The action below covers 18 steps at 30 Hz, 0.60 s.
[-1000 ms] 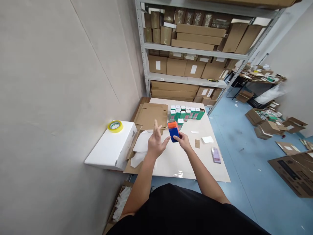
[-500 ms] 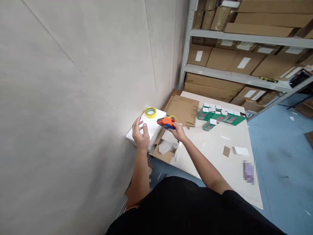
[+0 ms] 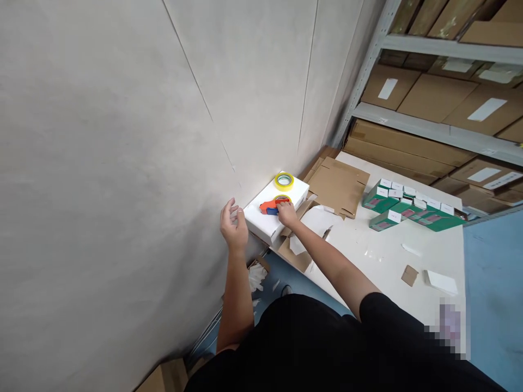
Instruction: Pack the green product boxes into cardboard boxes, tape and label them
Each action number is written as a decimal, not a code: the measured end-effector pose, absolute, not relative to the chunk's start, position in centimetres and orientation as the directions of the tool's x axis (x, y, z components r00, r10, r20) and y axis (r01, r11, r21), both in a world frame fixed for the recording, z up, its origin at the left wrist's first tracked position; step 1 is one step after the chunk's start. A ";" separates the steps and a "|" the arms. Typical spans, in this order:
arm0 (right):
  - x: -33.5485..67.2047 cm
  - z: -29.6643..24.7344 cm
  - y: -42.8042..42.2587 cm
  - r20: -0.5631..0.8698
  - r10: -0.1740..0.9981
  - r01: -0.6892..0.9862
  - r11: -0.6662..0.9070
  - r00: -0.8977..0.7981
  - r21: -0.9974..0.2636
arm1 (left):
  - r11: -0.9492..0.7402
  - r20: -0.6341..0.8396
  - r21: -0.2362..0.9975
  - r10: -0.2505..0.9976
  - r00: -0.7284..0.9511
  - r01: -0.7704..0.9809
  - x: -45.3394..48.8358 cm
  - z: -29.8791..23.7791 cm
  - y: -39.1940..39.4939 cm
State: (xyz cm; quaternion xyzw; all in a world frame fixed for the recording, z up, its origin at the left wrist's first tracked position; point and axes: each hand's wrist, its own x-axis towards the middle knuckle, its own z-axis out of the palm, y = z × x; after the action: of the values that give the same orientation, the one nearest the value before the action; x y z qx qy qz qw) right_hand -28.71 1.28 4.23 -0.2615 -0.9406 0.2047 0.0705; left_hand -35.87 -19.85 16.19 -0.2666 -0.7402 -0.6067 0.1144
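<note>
An orange and blue tape dispenser [image 3: 268, 207] with a yellow-edged roll is in my right hand [image 3: 287, 213], over the top of a white box [image 3: 265, 223]. I cannot tell whether the dispenser touches the box. A roll of tape [image 3: 284, 181] with a yellow rim lies flat at the box's far end. To the left of the box, beside the wall, my left hand [image 3: 234, 224] is raised with its fingers curved and apart, holding nothing.
A brown carton [image 3: 295, 251] with white paper [image 3: 318, 223] sits right of the white box. Flattened cardboard [image 3: 339, 185] and several green boxes [image 3: 386, 220] are farther along the table [image 3: 368, 272]. The grey wall [image 3: 163, 163] borders the left, shelving [image 3: 425, 132] with cartons the back.
My right hand has brought the tape dispenser lower and left, over the white box. The view has shifted, so the table sits farther right. My left hand stays raised beside the box.
</note>
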 end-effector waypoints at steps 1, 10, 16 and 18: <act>-28.6 4.2 1.1 0.024 0.526 0.466 0.774 -0.850 -0.429 | 0.126 0.489 0.839 0.250 -0.836 0.529 -36.0 16.1 -19.9; -22.0 7.4 0.6 0.223 0.626 0.438 0.717 -0.748 -0.542 | 0.044 0.429 0.872 0.412 -0.804 0.487 -34.9 15.1 -15.3; -12.8 8.9 1.8 0.348 0.797 0.492 0.586 -0.493 -0.644 | -0.073 0.373 0.883 0.711 -0.596 0.464 -30.8 13.9 -8.0; -9.1 9.2 2.4 0.344 0.856 0.528 0.511 -0.386 -0.678 | -0.129 0.364 0.886 0.788 -0.496 0.445 -28.3 13.5 -5.3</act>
State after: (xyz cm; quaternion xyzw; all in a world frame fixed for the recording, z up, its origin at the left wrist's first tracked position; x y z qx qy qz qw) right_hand -9.10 2.39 9.17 -0.4335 -0.7979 0.2376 0.3449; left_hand -28.30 -5.34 13.49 -0.4795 -0.6431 -0.5784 -0.1484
